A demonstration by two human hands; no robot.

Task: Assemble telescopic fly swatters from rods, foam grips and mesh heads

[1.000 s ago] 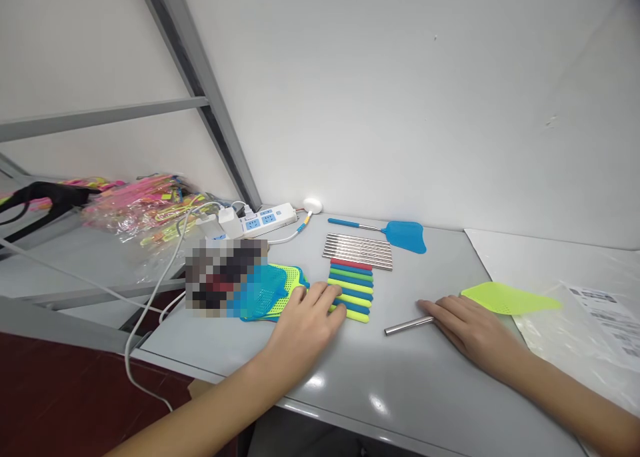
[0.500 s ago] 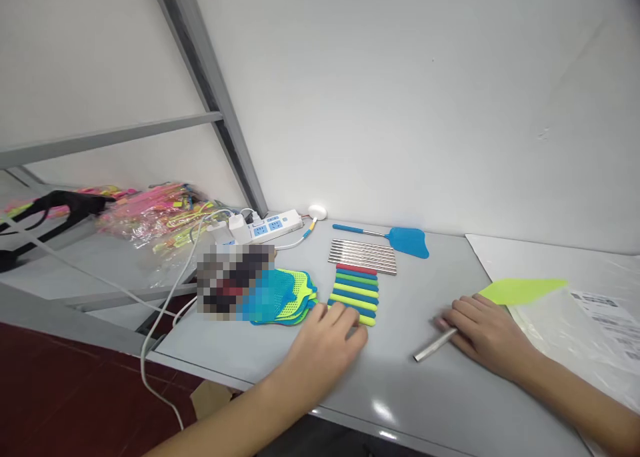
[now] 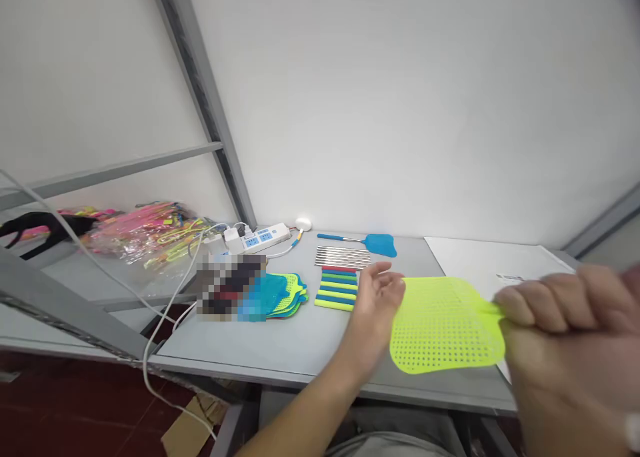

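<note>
My right hand point(image 3: 565, 337) is a fist around the neck of a yellow-green fly swatter head point(image 3: 443, 323), raised above the table and close to the camera. Any metal rod behind the fist is hidden from view. My left hand point(image 3: 377, 297) is open, its fingers loosely bent, beside the left edge of the swatter head. Just left of it lies a row of blue, yellow-green, green and red handle grips point(image 3: 336, 290). Behind them are several metal rods point(image 3: 343, 257). A complete blue fly swatter point(image 3: 381, 245) lies at the back, near the wall.
Blue and yellow-green swatter heads point(image 3: 290, 293) are piled on the left, partly pixelated. Behind them is a white power strip point(image 3: 265, 238) with cables. White packaging point(image 3: 465, 253) covers the right side. Bagged colourful items point(image 3: 150, 233) sit beyond the metal frame point(image 3: 220, 123).
My right hand has lifted the yellow-green fly swatter from the table towards the camera. My left hand has left the handle grips and moved right. The view has shifted slightly.
</note>
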